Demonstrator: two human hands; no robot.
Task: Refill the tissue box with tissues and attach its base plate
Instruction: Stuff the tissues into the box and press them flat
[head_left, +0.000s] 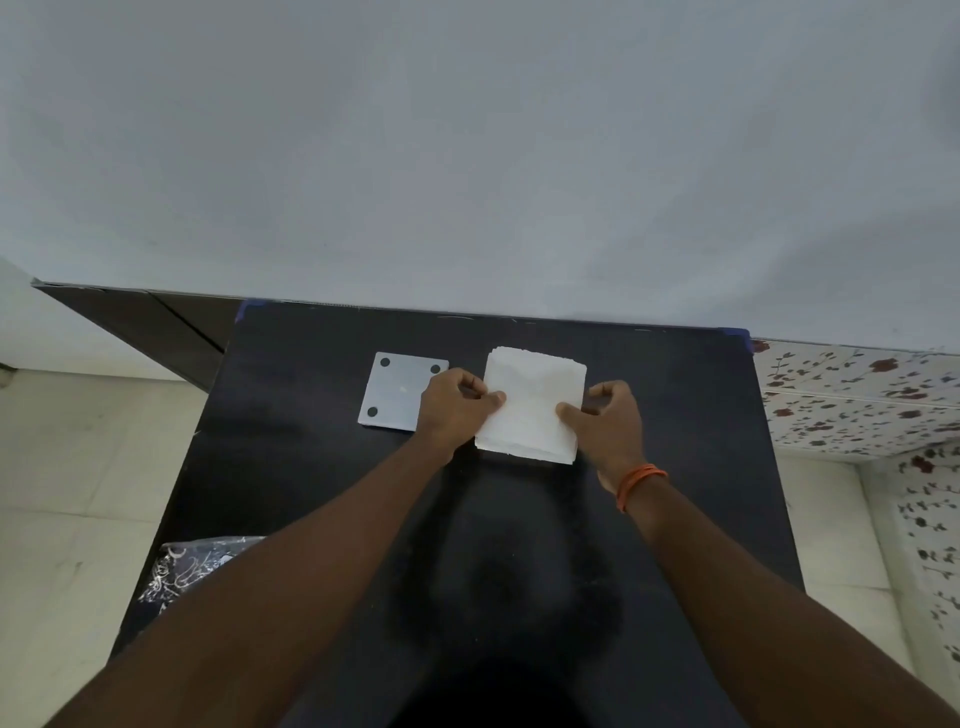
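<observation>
On dark table (311, 493), tissue stack (530, 410)

A white tissue stack (530, 410) lies flat just right of the grey, black-dotted base plate (397, 392).

Pretty dim, flat light overall. My head throws a big soft shadow on the dark surface (311, 467) at lower centre. Wide-angle lens bends the edges, my forearms balloon at the bottom, and everything's a bit soft, no glare.
</observation>
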